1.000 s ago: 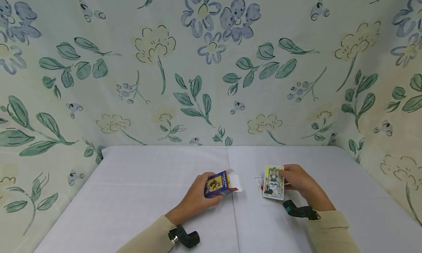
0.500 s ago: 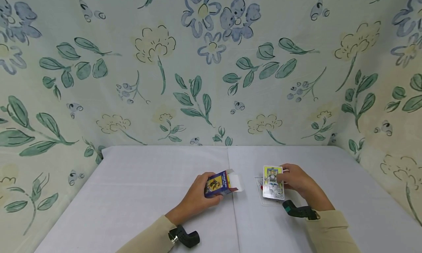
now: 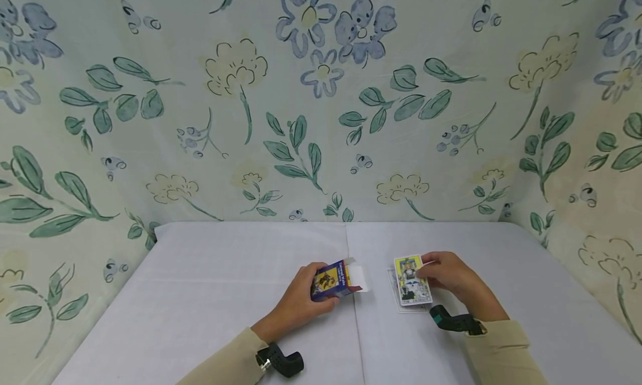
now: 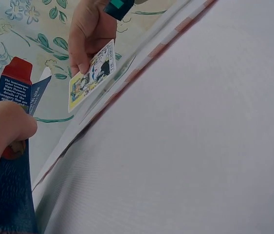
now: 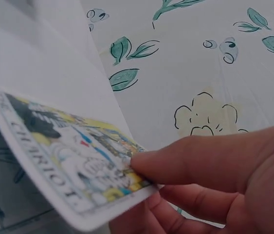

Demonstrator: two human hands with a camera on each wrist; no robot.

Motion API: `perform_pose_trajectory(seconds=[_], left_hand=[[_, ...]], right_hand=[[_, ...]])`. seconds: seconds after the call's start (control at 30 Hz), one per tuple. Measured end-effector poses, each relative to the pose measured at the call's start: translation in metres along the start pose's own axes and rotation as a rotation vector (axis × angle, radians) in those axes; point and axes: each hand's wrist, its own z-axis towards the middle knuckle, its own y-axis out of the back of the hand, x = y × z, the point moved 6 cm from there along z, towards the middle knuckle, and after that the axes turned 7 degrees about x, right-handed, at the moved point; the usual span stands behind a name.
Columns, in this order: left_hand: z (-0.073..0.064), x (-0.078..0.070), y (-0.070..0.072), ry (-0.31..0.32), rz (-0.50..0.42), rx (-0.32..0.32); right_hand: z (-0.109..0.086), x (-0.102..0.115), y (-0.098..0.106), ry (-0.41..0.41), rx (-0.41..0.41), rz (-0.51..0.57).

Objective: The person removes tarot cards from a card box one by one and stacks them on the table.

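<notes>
A blue and yellow card box (image 3: 328, 281) is gripped by my left hand (image 3: 298, 298), thumb along its near side. The box's open end faces right, its white flap (image 3: 358, 278) standing out; the left wrist view shows its red tab (image 4: 18, 68) too. My right hand (image 3: 451, 274) pinches a tarot card (image 3: 412, 289) by its right edge, the thumb on the picture side. In the right wrist view this card (image 5: 85, 156) reads "Chariot". Beneath it another card (image 3: 393, 284) lies on the table, mostly hidden; line drawing shows on it (image 5: 10, 195).
White cloth covers the table (image 3: 225, 279), with a crease (image 3: 358, 340) running down its middle. Behind and at the sides hangs a floral curtain (image 3: 321, 151). Black wrist cameras (image 3: 285, 362) sit on both wrists, over beige sleeves (image 3: 225, 362).
The right hand and its tarot card have shifted slightly left, and the card has turned a little so its top leans left, over the lower card. The left hand and box stay put.
</notes>
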Motion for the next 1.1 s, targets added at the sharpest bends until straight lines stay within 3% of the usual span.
perform_pose_trajectory(seconds=[0.53, 1.1], left_hand=[[0.0001, 0.0021, -0.0006, -0.001, 0.004, 0.006], [0.0006, 0.0016, -0.0004, -0.008, 0.005, 0.003]], right_hand=[[0.0001, -0.001, -0.0086, -0.012, 0.052, -0.014], [0.0018, -0.0039, -0.01, -0.033, 0.022, -0.065]])
